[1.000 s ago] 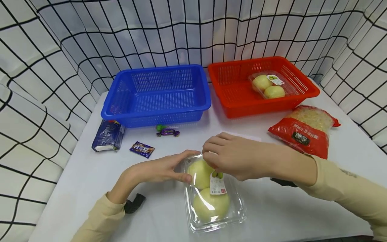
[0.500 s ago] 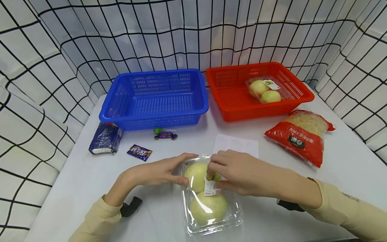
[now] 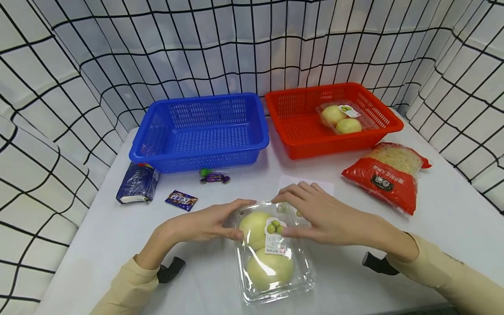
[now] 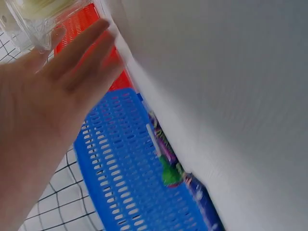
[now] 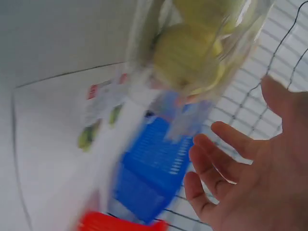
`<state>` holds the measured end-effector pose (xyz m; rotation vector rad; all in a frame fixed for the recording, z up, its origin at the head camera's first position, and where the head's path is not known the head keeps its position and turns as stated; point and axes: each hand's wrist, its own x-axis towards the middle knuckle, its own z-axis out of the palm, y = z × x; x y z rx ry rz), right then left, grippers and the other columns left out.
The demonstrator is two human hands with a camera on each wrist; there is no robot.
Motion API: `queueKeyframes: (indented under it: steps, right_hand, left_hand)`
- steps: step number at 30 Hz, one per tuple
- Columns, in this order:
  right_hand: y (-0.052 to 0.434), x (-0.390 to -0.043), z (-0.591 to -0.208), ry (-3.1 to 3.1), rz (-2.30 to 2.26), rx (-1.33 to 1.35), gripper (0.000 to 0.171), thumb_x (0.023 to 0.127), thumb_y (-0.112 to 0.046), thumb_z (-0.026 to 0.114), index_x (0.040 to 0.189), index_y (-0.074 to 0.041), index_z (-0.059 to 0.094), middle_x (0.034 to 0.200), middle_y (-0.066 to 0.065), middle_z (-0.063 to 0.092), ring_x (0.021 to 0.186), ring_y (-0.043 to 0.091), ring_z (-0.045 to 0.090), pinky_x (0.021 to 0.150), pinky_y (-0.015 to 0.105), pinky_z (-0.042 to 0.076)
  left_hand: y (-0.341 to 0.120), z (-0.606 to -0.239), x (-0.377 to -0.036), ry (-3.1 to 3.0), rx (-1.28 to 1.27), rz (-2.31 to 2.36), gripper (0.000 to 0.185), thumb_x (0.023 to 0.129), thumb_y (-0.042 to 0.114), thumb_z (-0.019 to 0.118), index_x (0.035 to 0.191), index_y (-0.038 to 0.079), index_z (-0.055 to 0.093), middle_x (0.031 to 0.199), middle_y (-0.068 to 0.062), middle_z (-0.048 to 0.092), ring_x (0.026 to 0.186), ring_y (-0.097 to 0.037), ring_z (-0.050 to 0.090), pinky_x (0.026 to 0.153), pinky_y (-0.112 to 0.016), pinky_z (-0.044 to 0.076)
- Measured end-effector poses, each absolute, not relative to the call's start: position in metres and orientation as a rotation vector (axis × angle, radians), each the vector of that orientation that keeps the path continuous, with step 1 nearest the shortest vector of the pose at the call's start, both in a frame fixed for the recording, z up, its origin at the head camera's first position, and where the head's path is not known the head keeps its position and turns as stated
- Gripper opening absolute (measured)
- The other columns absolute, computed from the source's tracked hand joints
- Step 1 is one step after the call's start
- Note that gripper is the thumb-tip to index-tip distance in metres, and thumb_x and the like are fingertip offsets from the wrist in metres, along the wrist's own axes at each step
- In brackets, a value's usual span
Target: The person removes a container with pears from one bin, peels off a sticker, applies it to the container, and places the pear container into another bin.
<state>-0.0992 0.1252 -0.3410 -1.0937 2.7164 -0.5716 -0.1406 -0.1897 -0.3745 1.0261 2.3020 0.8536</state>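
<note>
I see the clear plastic clamshell of pale yellow-green fruit [image 3: 271,251] lying lengthwise toward me, my left hand [image 3: 204,223] and right hand [image 3: 319,214] both flat-fingered against its far end.

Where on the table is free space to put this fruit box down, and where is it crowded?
The blue basket shows nothing inside. Bare table lies left of the left hand, below the dark blue packet. More bare surface sits right of the right hand, below the red noodle bag. It is crowded along the blue basket's front, where the candies lie.
</note>
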Motion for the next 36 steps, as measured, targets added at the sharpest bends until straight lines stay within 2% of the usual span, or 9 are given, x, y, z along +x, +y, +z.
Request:
queueKeyframes:
  steps: [6,9,13,17,22,28,30,33,36]
  right_hand:
    - [0.121,-0.138,-0.358,2.475,-0.819,-0.882,0.059,0.105,-0.05,0.049,0.152,-0.014,0.048,0.154,0.004,0.053,0.142,0.025,0.048,0.117,0.053,0.045]
    - [0.114,-0.148,-0.359,2.408,-0.781,-0.86,0.064,0.103,-0.052,0.052,0.152,-0.011,0.048,0.154,0.005,0.054,0.14,0.025,0.053,0.115,0.05,0.048]
    - [0.11,-0.151,-0.358,2.356,-0.719,-0.865,0.064,0.101,-0.054,0.056,0.151,-0.014,0.049,0.151,0.002,0.057,0.137,0.022,0.056,0.115,0.047,0.049]
    - [0.11,-0.151,-0.356,2.31,-0.699,-0.891,0.056,0.099,-0.052,0.061,0.142,-0.017,0.055,0.133,-0.001,0.066,0.124,0.017,0.06,0.109,0.042,0.052]
    - [0.116,-0.148,-0.352,2.307,-0.803,-0.895,0.04,0.096,-0.045,0.069,0.124,-0.018,0.058,0.116,-0.001,0.068,0.103,0.015,0.062,0.089,0.034,0.056]
    - [0.139,-0.131,-0.326,2.653,-0.945,-0.944,0.046,0.087,-0.042,0.08,0.121,-0.02,0.057,0.119,-0.002,0.07,0.118,0.021,0.067,0.1,0.045,0.058]
    - [0.149,-0.126,-0.313,2.8,-0.964,-0.948,0.048,0.085,-0.037,0.083,0.122,-0.02,0.057,0.119,-0.002,0.071,0.116,0.021,0.069,0.097,0.046,0.06]
    - [0.168,-0.128,-0.293,2.945,-0.989,-0.982,0.049,0.086,-0.026,0.083,0.126,-0.017,0.057,0.118,-0.001,0.071,0.108,0.018,0.071,0.091,0.041,0.062]
    - [0.189,-0.142,-0.272,3.012,-0.98,-1.029,0.048,0.087,-0.016,0.082,0.128,-0.014,0.058,0.122,-0.002,0.07,0.111,0.016,0.071,0.092,0.029,0.061]
  left_hand:
    - [-0.207,-0.356,-0.157,2.892,1.1,0.92,0.054,0.096,0.034,0.071,0.145,0.015,0.057,0.153,-0.01,0.054,0.149,-0.035,0.041,0.122,-0.063,0.033]
    - [-0.226,-0.354,-0.164,3.117,0.944,0.888,0.054,0.1,0.031,0.068,0.148,0.013,0.053,0.158,-0.018,0.046,0.152,-0.043,0.032,0.122,-0.069,0.025]
    - [-0.244,-0.363,-0.172,3.249,0.715,0.686,0.07,0.1,0.033,0.068,0.159,0.012,0.036,0.166,-0.03,0.024,0.155,-0.053,0.015,0.123,-0.076,0.011]
    - [-0.252,-0.372,-0.18,3.27,0.649,0.544,0.081,0.098,0.031,0.07,0.163,0.014,0.025,0.168,-0.033,0.012,0.156,-0.055,0.005,0.124,-0.075,0.003]
    - [-0.254,-0.371,-0.178,3.266,0.644,0.505,0.081,0.1,0.033,0.067,0.164,0.016,0.021,0.169,-0.033,0.009,0.156,-0.055,0.004,0.126,-0.071,0.0]
    - [-0.254,-0.37,-0.176,3.267,0.642,0.446,0.082,0.1,0.032,0.067,0.165,0.015,0.019,0.168,-0.033,0.01,0.156,-0.054,0.005,0.127,-0.07,0.0]
    - [-0.254,-0.37,-0.176,3.27,0.646,0.416,0.083,0.1,0.032,0.067,0.165,0.014,0.019,0.168,-0.034,0.011,0.156,-0.055,0.006,0.127,-0.069,0.001]
    - [-0.254,-0.369,-0.176,3.273,0.654,0.386,0.083,0.099,0.032,0.067,0.165,0.013,0.018,0.167,-0.035,0.012,0.155,-0.056,0.007,0.127,-0.07,0.002]
    - [-0.254,-0.369,-0.177,3.257,0.648,0.377,0.083,0.1,0.033,0.066,0.165,0.012,0.017,0.168,-0.035,0.01,0.155,-0.056,0.007,0.127,-0.069,0.001]
